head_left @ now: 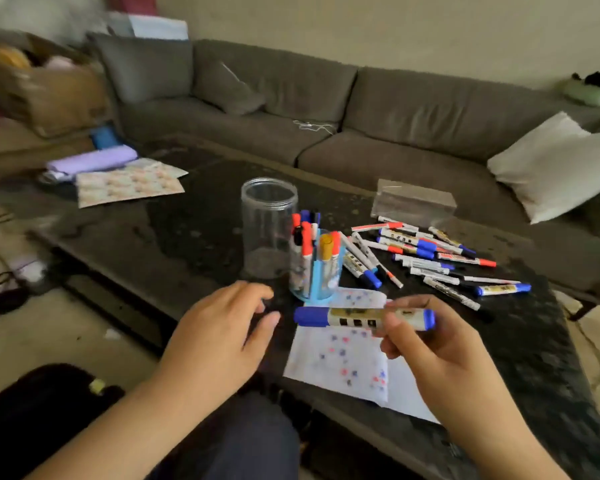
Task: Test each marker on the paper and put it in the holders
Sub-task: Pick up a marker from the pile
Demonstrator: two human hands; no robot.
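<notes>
Fingers of the right hand (426,344) pinch a capped blue-and-white marker (362,317) level above the dotted white paper (340,362), cap toward the left hand (222,327), whose fingers spread empty, seemingly to uncap it.

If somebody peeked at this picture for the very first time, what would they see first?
Probably the fat blue marker that the right hand holds sideways over the dotted paper at the table's near edge. Next, the heap of markers spread on the dark table behind it. Left of the heap stands a blue holder stuffed with markers, beside a tall clear jar.
</notes>
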